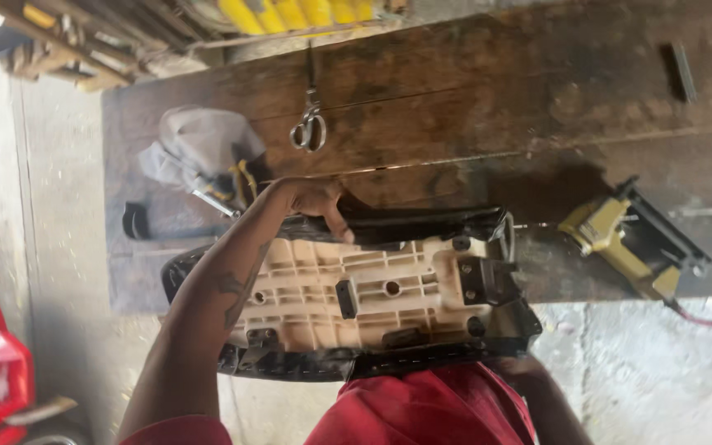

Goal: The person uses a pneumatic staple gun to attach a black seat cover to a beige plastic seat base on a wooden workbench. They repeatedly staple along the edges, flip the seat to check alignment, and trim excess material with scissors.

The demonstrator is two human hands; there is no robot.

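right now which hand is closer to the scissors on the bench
Left. The left hand grips the far edge of the seat, just below the scissors. The right hand is at the seat's near edge, mostly hidden.

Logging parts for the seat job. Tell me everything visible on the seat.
The seat lies upside down across the bench edge and the person's lap. Its cream plastic base is ribbed, with black brackets, bolts and a round hole. Black cover material wraps the rim, looking loose along the far edge. The left hand grips that far edge; the right hand is hidden under the near right corner.
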